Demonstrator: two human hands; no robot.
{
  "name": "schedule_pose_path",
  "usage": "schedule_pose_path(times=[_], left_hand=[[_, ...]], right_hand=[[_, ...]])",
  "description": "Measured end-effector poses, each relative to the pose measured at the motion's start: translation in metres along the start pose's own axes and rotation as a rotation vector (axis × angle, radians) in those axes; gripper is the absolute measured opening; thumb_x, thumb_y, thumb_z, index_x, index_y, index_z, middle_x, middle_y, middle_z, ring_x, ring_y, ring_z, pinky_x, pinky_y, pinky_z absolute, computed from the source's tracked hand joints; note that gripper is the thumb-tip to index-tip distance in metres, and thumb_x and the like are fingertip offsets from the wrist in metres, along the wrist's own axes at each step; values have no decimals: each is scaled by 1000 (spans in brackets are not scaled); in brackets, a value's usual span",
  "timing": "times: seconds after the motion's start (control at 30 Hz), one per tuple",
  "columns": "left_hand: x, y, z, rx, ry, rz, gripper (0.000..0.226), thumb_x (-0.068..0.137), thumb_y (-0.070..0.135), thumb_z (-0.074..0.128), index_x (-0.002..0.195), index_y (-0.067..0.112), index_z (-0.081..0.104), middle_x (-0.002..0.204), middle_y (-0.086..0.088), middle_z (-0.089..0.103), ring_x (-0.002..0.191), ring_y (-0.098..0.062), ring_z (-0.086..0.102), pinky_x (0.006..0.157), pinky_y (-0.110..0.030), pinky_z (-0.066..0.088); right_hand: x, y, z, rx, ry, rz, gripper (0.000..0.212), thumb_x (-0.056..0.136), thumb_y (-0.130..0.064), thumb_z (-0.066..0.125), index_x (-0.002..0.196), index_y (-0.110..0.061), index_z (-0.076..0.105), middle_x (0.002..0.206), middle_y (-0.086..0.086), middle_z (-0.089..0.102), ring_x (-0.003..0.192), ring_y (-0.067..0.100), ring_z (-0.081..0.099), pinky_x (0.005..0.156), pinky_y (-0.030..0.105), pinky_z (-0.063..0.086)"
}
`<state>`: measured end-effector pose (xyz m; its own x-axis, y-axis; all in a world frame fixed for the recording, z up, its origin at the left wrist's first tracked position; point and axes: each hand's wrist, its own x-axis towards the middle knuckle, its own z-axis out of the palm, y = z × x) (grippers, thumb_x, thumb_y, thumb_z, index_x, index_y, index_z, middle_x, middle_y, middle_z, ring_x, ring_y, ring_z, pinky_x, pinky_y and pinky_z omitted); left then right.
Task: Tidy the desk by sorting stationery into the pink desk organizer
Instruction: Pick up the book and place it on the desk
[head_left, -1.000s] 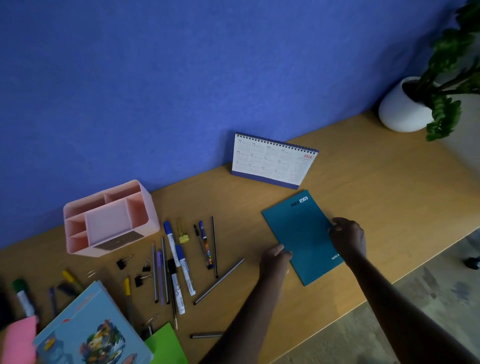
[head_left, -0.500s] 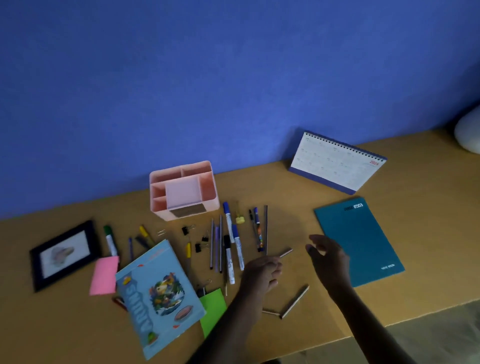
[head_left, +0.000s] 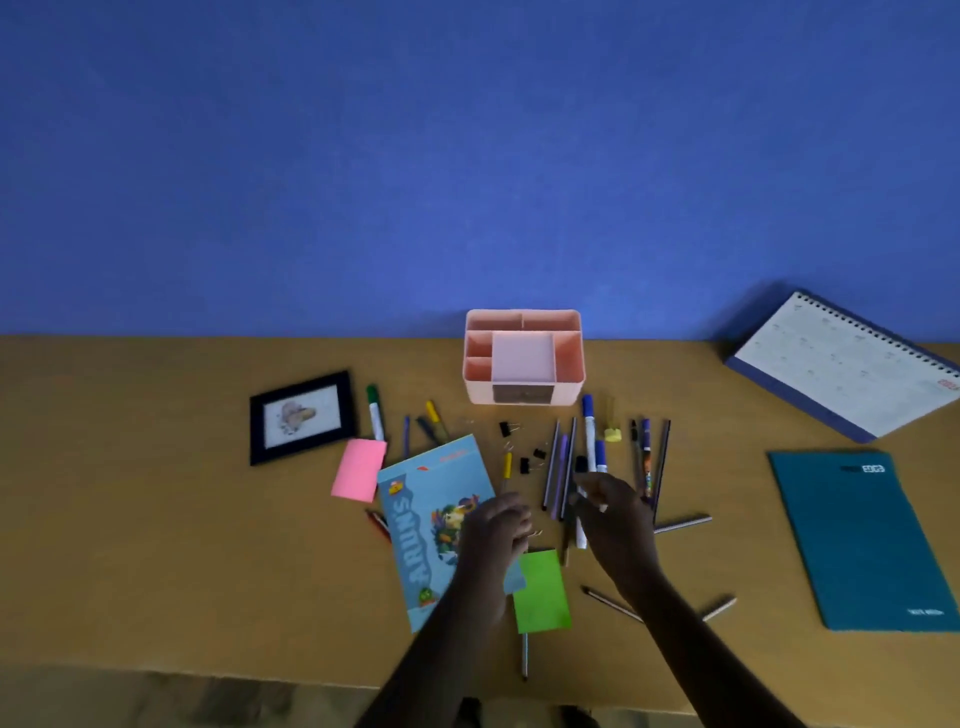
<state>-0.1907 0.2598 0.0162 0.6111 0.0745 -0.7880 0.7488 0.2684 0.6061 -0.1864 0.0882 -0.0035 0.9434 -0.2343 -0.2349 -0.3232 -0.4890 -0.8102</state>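
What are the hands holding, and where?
Cannot tell: the right hand covers the middle of a marker, the left hand is curled, but neither grip shows clearly.

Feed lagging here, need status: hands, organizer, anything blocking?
Left hand over book, right hand at markers; grips unclear. Organizer shows nothing inside. Pens loose before it; path open.

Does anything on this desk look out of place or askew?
Yes. The pink organizer looks empty, while pens and binder clips lie scattered on the desk before it. A blue booklet lies crooked among them.
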Motion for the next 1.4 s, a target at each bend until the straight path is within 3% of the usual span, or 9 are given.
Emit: schedule_pose_path(times=[0.1,0.2,0.33,0.5,0.67,0.77,1.13,1.27,1.4], left_hand=[[4,8,-29,-70,72,-23,19,83,15,76,102,17,72,107,-11,72,101,-23,68,83,-33,54],[12,9,-56,-46,201,35,18,89,12,74,106,16,76,113,-16,73,99,-26,71,87,-37,58],[14,8,-89,115,368,107,14,92,15,64,100,19,75,112,-13,75,111,-38,72,98,-52,59],[16,3,-115,205,529,58,28,96,9,59,117,11,77,114,-17,77,98,-33,74,76,-35,60],[17,-7,-128,172,512,5,20,98,13,60,107,7,76,102,-16,78,86,-31,74,60,-29,50],[15,-11,-132,155,497,-7,16,97,14,60,96,11,76,85,-8,78,66,-22,71,47,-24,48],[12,-9,-135,169,512,16,13,92,12,61,82,16,68,71,-1,74,60,-18,71,49,-30,53],[13,-8,-133,101,500,35,25,98,9,67,116,21,78,90,5,72,83,-21,74,81,-49,67],[12,-8,-125,27,454,83,32,101,9,69,132,12,75,110,-3,75,90,-20,73,81,-42,66]], right_hand=[[0,-14,30,-2,-62,7,14,95,-8,72,107,-14,76,107,3,75,99,19,70,84,38,58],[-1,-26,59,-19,-106,-4,25,95,-10,75,119,-13,76,115,0,76,99,8,68,75,15,49],[-2,-33,91,-74,-163,17,25,93,-13,76,118,-12,77,115,4,76,101,15,70,74,22,49],[-5,-36,114,-171,-211,1,23,93,-15,74,116,-11,76,108,6,77,91,15,68,60,16,41],[-9,-36,121,-174,-167,42,21,89,-8,75,110,-9,77,92,-3,70,68,-15,59,50,3,40],[-10,-33,121,-204,-178,54,23,88,-7,72,109,-13,78,99,2,77,72,-10,60,50,10,41],[-9,-32,102,169,-132,285,42,92,9,65,117,-20,81,94,-13,81,82,10,78,69,35,64],[-4,-27,83,366,-219,351,45,94,15,61,124,-14,78,103,0,83,87,13,78,72,36,64],[-5,-24,58,444,-225,349,44,96,14,59,118,-18,81,105,1,84,89,17,80,64,31,63]])
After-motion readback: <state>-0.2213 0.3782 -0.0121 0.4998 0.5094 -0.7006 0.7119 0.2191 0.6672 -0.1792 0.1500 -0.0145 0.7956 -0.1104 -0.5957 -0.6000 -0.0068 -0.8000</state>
